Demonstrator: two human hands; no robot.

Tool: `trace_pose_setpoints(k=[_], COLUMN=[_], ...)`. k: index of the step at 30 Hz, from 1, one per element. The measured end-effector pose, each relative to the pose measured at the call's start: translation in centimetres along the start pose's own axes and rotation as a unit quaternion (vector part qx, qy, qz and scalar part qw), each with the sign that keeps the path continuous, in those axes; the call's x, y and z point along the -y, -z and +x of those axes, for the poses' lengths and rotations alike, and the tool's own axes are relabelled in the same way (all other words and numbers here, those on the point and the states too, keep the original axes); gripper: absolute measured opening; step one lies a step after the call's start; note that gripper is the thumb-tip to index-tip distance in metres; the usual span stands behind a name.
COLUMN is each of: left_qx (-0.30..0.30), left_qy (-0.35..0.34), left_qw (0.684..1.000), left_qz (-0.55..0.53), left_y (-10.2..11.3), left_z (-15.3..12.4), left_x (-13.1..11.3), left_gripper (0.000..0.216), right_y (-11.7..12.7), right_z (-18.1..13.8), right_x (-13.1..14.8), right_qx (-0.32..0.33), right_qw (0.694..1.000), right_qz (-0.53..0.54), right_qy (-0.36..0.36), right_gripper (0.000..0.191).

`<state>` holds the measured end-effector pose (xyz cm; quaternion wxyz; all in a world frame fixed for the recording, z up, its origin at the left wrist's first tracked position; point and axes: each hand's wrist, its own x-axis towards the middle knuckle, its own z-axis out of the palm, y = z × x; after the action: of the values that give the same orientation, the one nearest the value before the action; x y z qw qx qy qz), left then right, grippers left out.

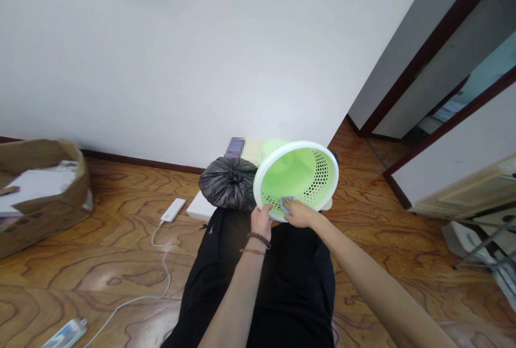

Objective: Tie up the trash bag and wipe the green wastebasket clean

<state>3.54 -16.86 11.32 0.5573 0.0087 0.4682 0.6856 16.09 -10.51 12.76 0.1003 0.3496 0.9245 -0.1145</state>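
A green basket (308, 176) with a white rim is held tipped on its side above the lap, its mouth turned toward the camera. The lower rim is gripped by the left hand (262, 221), fingers curled around the edge. A small grey cloth (285, 204) is pinched in the closed fingers of the right hand (300, 213) and pressed against the inside of the rim, just beside the left hand. A tied black bin bag (229, 182) is seen just behind the basket, on the wooden floor (121, 229). A white power bank (173, 210) with its cable (164, 262) lies to the left, and a cardboard box (60, 203) stands well apart near the wall.
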Motion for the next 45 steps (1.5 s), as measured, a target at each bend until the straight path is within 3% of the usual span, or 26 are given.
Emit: trace_pose_setpoints(k=[5,11,15,18,23,25,27,32,37,40,45], left_qx=[0.001,0.014,-0.033,-0.055,-0.045,-0.041,-0.041,-0.022,-0.016,-0.021,-0.014], left_qy=[-0.003,-0.001,-0.103,-0.13,-0.129,-0.125,-0.115,-0.118,-0.141,-0.141,-0.149], left_qw=[1.0,1.0,0.986,0.977,0.972,0.973,0.976,0.978,0.976,0.975,0.977], left_qz=[-0.012,0.024,0.125,0.16,0.194,0.19,0.178,0.169,0.163,0.171,0.151], left_y=[-0.5,-0.4,0.5,1.2,1.4,1.4,1.4,1.3,0.9,0.8,1.3], left_z=[-0.3,0.2,0.9,1.3,1.6,1.6,1.7,1.8,1.6,1.6,1.8], left_x=[0.2,-1.0,-3.2,-4.0,-3.1,-2.6,-2.3,-1.7,-0.6,-0.1,0.1], left_gripper=[0.025,0.022,0.021,0.019,0.019,0.019,0.019,0.021,0.023,0.022,0.023], right_y=[-0.4,-0.2,0.4,0.7,0.7,0.5,0.2,-0.2,-0.4,-0.4,0.0], right_z=[-0.8,-0.9,-1.2,-1.4,-1.4,-1.3,-1.2,-0.9,1.1,2.8,3.0], right_x=[-0.8,0.3,-0.2,-1.1,-2.2,-2.3,-2.3,-1.8,-0.3,1.5,2.4], right_qx=[0.012,-0.072,-0.076,-0.063,0.01,0.021,0.006,-0.104,-0.119,-0.095,-0.084], right_qw=[1.0,0.992,0.988,0.989,0.997,0.997,0.995,0.972,0.963,0.975,0.992], right_qz=[-0.009,-0.101,-0.132,-0.131,-0.064,-0.045,-0.049,-0.123,-0.109,-0.04,-0.009], right_qy=[0.001,-0.022,-0.023,-0.027,-0.037,-0.053,-0.081,-0.173,-0.214,-0.197,-0.091], right_gripper=[0.084,0.063,0.055,0.051,0.075,0.07,0.059,0.035,0.032,0.032,0.029])
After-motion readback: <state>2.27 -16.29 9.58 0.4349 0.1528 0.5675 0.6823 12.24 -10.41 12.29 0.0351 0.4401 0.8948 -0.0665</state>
